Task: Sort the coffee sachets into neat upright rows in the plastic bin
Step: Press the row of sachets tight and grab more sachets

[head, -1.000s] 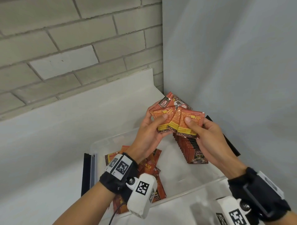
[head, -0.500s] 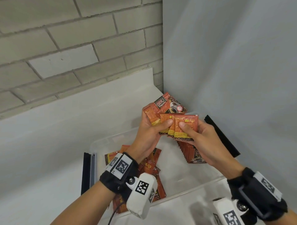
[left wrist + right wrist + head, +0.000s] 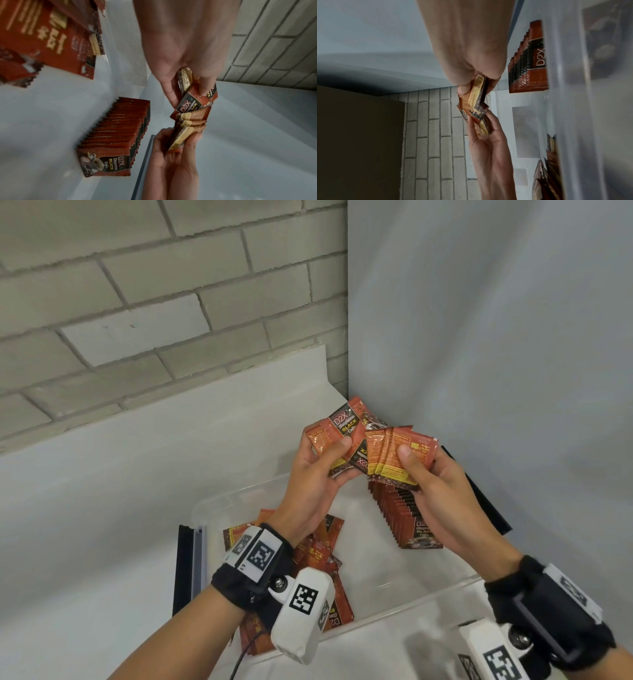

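Above the clear plastic bin point(image 3: 394, 614) both hands hold red coffee sachets. My left hand point(image 3: 318, 470) pinches a few fanned sachets point(image 3: 337, 433), one showing its black label. My right hand point(image 3: 431, 484) pinches a small stack of sachets point(image 3: 399, 453) with their backs up, thumb on top. The two bunches overlap in the middle. A neat upright row of sachets point(image 3: 407, 515) point(image 3: 116, 135) stands along the bin's right side. A loose pile of sachets point(image 3: 322, 559) lies at the bin's left, partly hidden by my left wrist.
The bin sits on a white surface point(image 3: 102, 508) in a corner between a grey brick wall point(image 3: 137, 302) and a plain grey wall point(image 3: 496, 337). Black strips point(image 3: 181, 570) flank the bin on the left and right point(image 3: 479, 494).
The hands have drawn slightly apart: the right hand's stack has slid rightwards off the left hand's fan, and a black-labelled sachet now shows between them.
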Motion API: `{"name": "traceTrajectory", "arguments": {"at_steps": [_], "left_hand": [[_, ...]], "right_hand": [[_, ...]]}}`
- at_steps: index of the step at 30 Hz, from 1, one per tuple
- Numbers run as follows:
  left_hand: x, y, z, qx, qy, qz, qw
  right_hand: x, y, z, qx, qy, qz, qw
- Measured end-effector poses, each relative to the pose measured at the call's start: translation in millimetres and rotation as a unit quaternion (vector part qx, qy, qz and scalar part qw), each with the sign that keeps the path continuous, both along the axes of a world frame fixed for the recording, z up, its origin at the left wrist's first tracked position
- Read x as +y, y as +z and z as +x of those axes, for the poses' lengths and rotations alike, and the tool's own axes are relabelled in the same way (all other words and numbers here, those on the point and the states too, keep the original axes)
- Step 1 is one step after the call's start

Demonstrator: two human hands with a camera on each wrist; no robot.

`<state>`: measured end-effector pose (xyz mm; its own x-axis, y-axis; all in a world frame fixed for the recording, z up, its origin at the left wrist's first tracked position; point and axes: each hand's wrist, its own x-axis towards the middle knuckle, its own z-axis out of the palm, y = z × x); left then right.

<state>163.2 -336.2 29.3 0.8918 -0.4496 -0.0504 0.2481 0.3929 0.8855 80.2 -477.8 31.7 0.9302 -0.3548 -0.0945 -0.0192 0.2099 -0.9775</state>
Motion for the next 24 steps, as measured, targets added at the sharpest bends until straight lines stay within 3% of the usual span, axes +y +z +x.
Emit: {"name": "traceTrajectory", "arguments": {"at_steps": [8, 13, 24], "left_hand": [[0.2, 2.6, -0.1, -0.034, 0.017, 0.047, 0.998], [2.5, 2.8, 0.2, -0.089, 0.013, 0.119, 0.989], [-6.3, 16.1, -7.5, -0.108, -0.102, 0.212, 0.966]], "right_hand": [[-2.0, 1.9, 0.4, -0.008, -0.028, 0.018, 0.999], [-2.8, 0.2, 1.3, -0.019, -0.044, 0.012, 0.999], [2.5, 3.4, 0.6, -0.033, 0.000, 0.054, 0.998]]}}
